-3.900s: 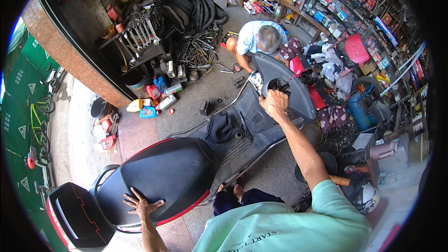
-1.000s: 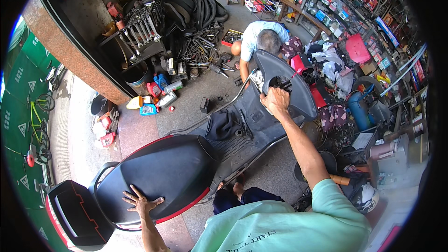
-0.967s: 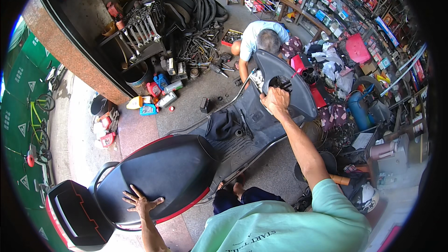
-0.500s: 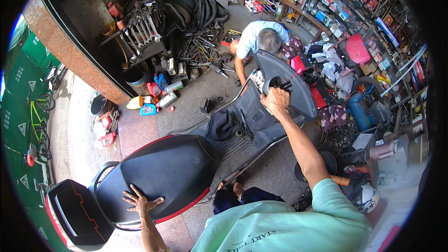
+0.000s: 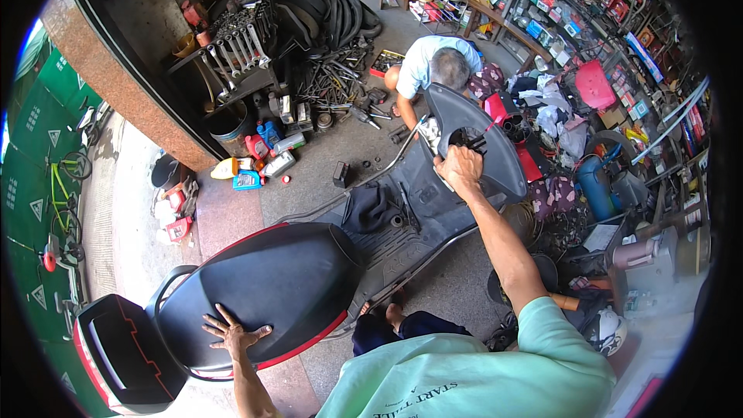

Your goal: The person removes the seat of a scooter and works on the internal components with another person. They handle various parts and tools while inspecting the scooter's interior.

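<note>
A scooter with a long black seat [image 5: 267, 294] stands in front of me, its tail to the left and its front to the right. My left hand [image 5: 234, 335] lies flat on the rear of the seat, fingers spread. Further forward, my right hand [image 5: 460, 169] is closed over the inner edge of the dark grey front panel [image 5: 495, 159], beside a dark opening at its middle. Its fingertips are partly hidden. A dark cloth [image 5: 370, 208] lies on the footboard [image 5: 391, 251]. Beyond the front panel a co-worker [image 5: 433, 62] crouches, head down, one arm reaching low beside the scooter.
Several bottles [image 5: 267, 147] and a small black box [image 5: 340, 175] stand on the floor beyond the scooter. Loose tools [image 5: 333, 77] lie heaped near a wrench rack [image 5: 236, 54] and tyres [image 5: 348, 19]. Clutter and a blue tank [image 5: 596, 186] fill the right side. A black top box [image 5: 128, 348] sits behind the seat.
Both my hands stay where they were on the scooter. The co-worker's reaching arm has drawn in slightly toward the scooter's front.
</note>
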`<act>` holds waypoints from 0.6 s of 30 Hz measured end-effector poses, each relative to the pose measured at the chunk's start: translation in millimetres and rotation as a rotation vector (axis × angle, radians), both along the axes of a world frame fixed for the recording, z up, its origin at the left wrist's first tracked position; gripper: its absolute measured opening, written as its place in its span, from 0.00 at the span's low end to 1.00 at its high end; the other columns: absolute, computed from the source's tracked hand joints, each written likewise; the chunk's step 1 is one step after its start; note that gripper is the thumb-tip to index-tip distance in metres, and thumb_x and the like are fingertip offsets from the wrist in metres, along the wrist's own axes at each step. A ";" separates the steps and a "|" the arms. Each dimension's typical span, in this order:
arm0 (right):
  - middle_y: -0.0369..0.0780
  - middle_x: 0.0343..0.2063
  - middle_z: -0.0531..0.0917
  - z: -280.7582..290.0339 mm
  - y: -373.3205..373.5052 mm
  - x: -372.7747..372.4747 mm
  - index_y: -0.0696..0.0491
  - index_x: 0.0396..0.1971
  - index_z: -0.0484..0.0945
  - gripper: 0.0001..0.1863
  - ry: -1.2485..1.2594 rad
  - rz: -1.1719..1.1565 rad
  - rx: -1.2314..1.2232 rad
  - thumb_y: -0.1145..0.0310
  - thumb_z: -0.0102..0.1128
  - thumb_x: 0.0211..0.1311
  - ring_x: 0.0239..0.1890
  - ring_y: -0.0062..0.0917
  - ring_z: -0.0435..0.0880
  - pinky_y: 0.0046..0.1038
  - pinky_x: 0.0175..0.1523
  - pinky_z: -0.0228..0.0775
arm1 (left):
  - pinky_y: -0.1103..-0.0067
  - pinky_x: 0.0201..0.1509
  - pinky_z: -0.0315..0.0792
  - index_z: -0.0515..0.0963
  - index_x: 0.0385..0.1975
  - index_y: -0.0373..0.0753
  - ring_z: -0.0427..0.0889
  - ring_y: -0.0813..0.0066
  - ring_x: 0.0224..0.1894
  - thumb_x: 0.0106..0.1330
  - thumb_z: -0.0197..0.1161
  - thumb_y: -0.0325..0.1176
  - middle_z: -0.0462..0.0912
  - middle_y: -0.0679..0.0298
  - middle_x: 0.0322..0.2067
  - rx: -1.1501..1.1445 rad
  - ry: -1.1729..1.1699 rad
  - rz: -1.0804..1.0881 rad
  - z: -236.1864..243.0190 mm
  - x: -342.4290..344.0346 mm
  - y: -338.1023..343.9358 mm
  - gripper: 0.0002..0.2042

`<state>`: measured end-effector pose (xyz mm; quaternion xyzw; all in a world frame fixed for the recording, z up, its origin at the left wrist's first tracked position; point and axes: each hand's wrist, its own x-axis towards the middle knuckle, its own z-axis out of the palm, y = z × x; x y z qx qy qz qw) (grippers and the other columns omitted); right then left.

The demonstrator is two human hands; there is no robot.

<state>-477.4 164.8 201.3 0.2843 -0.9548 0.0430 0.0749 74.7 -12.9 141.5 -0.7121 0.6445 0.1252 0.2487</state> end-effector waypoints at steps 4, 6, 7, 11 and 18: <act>0.48 0.22 0.82 0.1 -10.3 3.6 0.57 0.21 0.81 0.20 0.025 0.016 -0.036 0.52 0.63 0.45 0.28 0.38 0.83 0.36 0.36 0.74 | 0.35 0.58 0.36 0.27 0.67 0.51 0.18 0.43 0.67 0.12 0.77 0.62 0.18 0.45 0.65 0.002 0.037 0.023 9.4 -2.8 4.6 0.78; 0.46 0.20 0.82 -0.7 -5.7 1.0 0.56 0.19 0.82 0.20 0.005 0.027 0.003 0.50 0.63 0.45 0.25 0.38 0.82 0.36 0.31 0.72 | 0.35 0.58 0.34 0.27 0.67 0.50 0.17 0.42 0.67 0.13 0.77 0.63 0.19 0.43 0.65 -0.010 0.055 0.024 0.7 3.1 5.6 0.78; 0.45 0.18 0.81 -0.6 -6.5 3.7 0.55 0.19 0.82 0.20 0.019 0.056 0.007 0.50 0.63 0.44 0.22 0.36 0.81 0.35 0.29 0.71 | 0.34 0.57 0.33 0.27 0.67 0.49 0.16 0.41 0.66 0.13 0.75 0.64 0.19 0.42 0.65 -0.009 0.058 0.013 1.9 5.9 6.2 0.77; 0.45 0.23 0.82 6.5 -2.4 10.6 0.54 0.23 0.81 0.19 0.000 -0.017 0.050 0.51 0.62 0.47 0.27 0.37 0.82 0.37 0.31 0.71 | 0.32 0.55 0.30 0.29 0.67 0.49 0.14 0.38 0.65 0.14 0.71 0.70 0.19 0.41 0.64 -0.029 0.069 -0.032 -0.7 7.6 3.8 0.76; 0.49 0.26 0.82 7.2 -3.0 18.3 0.58 0.24 0.81 0.21 0.080 -0.052 0.112 0.51 0.62 0.48 0.31 0.41 0.82 0.38 0.39 0.74 | 0.34 0.56 0.28 0.34 0.68 0.51 0.16 0.40 0.66 0.14 0.71 0.70 0.20 0.44 0.65 -0.037 0.099 -0.030 2.6 15.0 13.1 0.74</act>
